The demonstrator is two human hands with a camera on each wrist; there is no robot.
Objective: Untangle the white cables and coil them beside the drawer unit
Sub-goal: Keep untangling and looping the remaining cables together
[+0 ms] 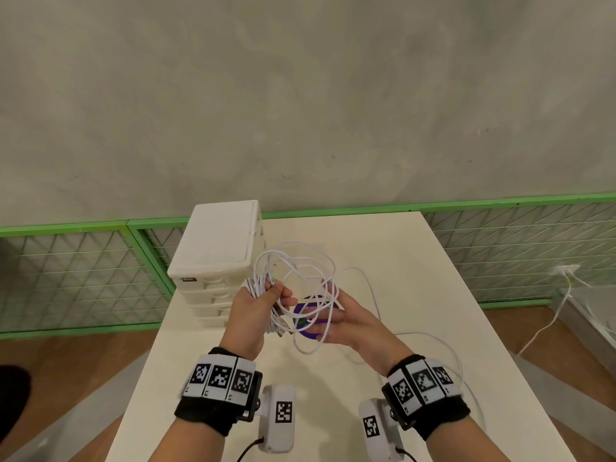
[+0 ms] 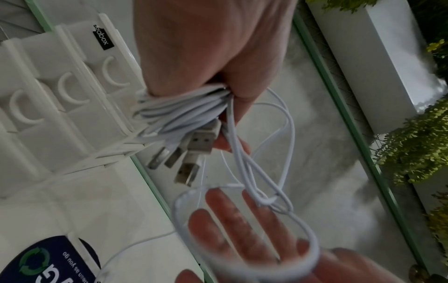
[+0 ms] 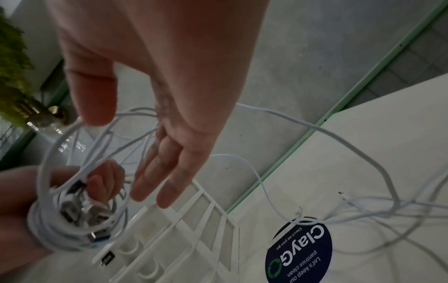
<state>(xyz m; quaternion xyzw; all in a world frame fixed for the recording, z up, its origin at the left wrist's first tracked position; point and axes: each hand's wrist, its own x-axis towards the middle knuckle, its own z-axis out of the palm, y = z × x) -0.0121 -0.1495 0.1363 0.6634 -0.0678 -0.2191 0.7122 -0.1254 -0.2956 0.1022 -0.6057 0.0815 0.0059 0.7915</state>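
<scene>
My left hand (image 1: 266,295) grips a bundle of white cables (image 1: 293,271) in front of the white drawer unit (image 1: 216,248); several USB plugs (image 2: 191,151) hang below the fist (image 2: 218,76). Loose loops stand up from the bundle and drape over my right hand (image 1: 333,321), whose fingers (image 3: 169,172) are straight and spread inside a loop (image 2: 242,229). One strand (image 1: 433,345) trails off to the right across the white table (image 1: 400,261).
A round dark-blue sticker (image 3: 300,250) lies on the table under my hands. Green mesh fencing (image 1: 83,271) runs behind the table. Another white cord (image 1: 550,321) leads to a plug at the far right on the floor side.
</scene>
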